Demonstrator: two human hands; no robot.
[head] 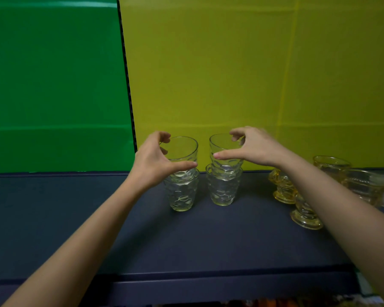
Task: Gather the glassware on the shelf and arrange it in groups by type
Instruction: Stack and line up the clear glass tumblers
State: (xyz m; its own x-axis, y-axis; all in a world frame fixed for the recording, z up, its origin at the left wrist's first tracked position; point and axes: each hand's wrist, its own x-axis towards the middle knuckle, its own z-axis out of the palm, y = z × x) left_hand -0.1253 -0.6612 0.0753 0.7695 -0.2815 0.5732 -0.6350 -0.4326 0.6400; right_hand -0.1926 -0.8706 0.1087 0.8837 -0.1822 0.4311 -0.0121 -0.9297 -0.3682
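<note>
behind everything: green panel [53, 85] to the left, yellow panel [208, 63] to the right. below: dark shelf [208, 235], reaching from wall to front edge.

far right on the shelf: amber footed cups [306, 216], clustered, partly hidden behind the right forearm; count unclear.

mid-shelf, near the back wall: two stacks of clear dimpled tumblers, left stack [182, 193] and right stack [223, 191], just beside each other, apparently not touching, each two glasses nested and upright.

on top: left upper tumbler [183, 149] and right upper tumbler [222, 145], seated deep in the lower ones.

left hand [151, 162] curled round left upper tumbler, thumb across the front, fingers hooked at the far rim. right hand [255, 147] wrapped likewise on right upper tumbler, thumb on the near wall, fingertips at the rim; slight blur there.

likely step: settling or shifting the clear group.

- grip on the wall, not the lip.
- straight up if unnesting; risk of binding at the dimples and dragging the lower glass along.
- stacks kept apart, no clinking.
- right forearm kept off the amber cups.
</note>
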